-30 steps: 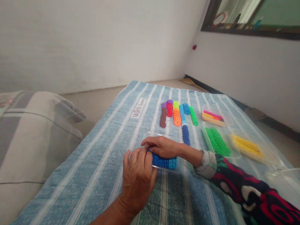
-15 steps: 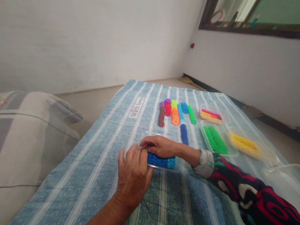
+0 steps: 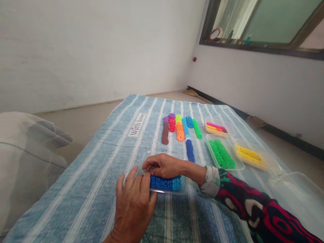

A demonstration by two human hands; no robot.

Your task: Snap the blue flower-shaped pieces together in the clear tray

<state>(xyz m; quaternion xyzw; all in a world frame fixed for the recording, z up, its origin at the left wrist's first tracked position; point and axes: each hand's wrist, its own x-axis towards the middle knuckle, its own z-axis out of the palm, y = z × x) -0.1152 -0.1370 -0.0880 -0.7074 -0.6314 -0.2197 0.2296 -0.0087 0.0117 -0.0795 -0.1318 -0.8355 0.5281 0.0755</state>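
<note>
The left hand (image 3: 134, 206) of the person, nearest to me, has its fingers half spread, with fingertips at the left end of a clear plastic box (image 3: 184, 185); whether they grip its rim, I cannot tell. The right hand (image 3: 164, 165) lies over the same box with fingers curled, and whether a piece is pinched under them is hidden from me. Inside this box, partly under the right hand, blue notched discs (image 3: 165, 183) stand on edge in packed rows.

The box sits on a striped cloth (image 3: 83, 189), which looks soft, so if the left hand pressed on that end, I think the box might tip or slide and the rows would lean over. Fingers pushing too hard between the discs could also make some jump out.

To the right is a clear empty-looking container or lid (image 3: 298, 189). Beyond it stand a tub of yellow discs (image 3: 250, 153) and a tub of green discs (image 3: 222, 154). A dark blue row (image 3: 190, 151) lies near the right wrist; the sleeve could, in my judgement, brush it apart. Farther are the orange row (image 3: 180, 132) and the brown row (image 3: 165, 133).
</note>
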